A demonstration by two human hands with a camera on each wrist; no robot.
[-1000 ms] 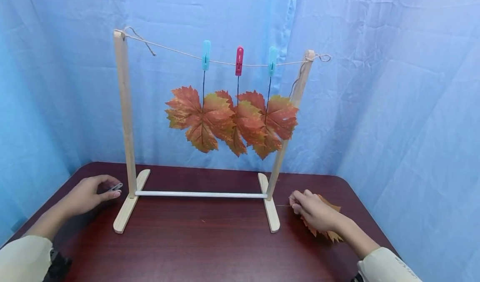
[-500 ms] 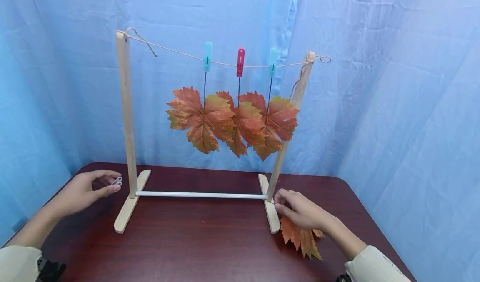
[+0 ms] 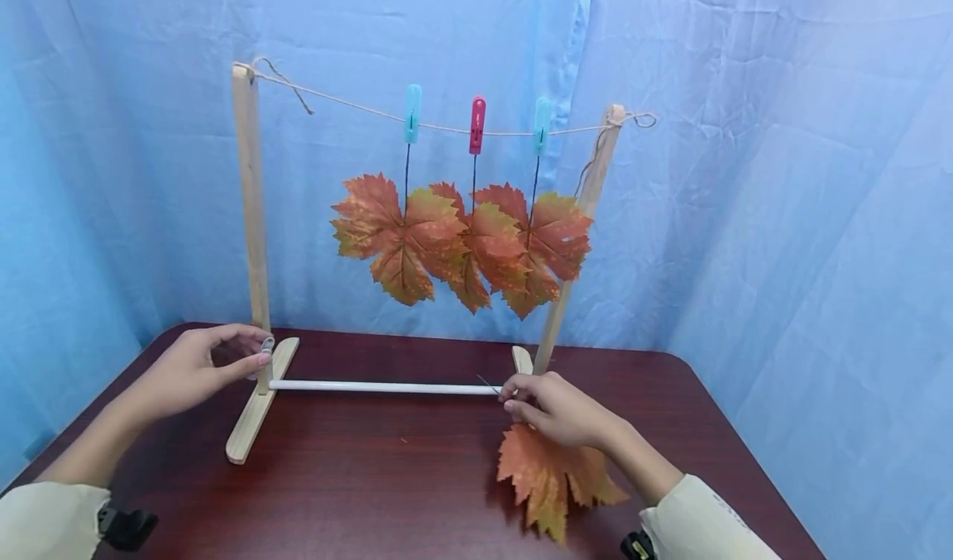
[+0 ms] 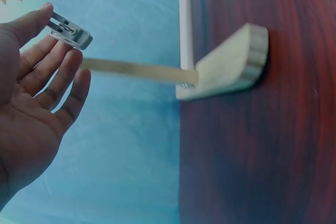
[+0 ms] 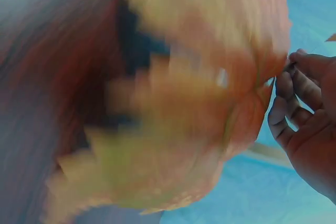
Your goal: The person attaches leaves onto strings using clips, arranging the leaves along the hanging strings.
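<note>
My left hand (image 3: 189,374) pinches a grey clothespin (image 4: 71,31) between thumb and fingers, in front of the rack's left post (image 3: 251,212). By its thin stem, my right hand (image 3: 562,411) holds an orange artificial leaf (image 3: 554,469), which hangs below the fingers near the rack's right foot; the leaf is blurred in the right wrist view. Above, three similar leaves (image 3: 402,237) hang by dark stems from a string (image 3: 335,97). A light blue clothespin (image 3: 413,113), a red clothespin (image 3: 477,126) and another light blue clothespin (image 3: 542,126) grip those stems on the string.
The wooden rack stands on a dark red table (image 3: 335,477), with a white rod (image 3: 387,387) joining its feet. Its right post (image 3: 596,171) leans outward in view. Blue curtains (image 3: 782,212) surround the table behind and at the sides.
My right hand has carried the leaf leftward off the right side of the table, past the right foot. My left hand has moved right with the grey clothespin, to the left post.
</note>
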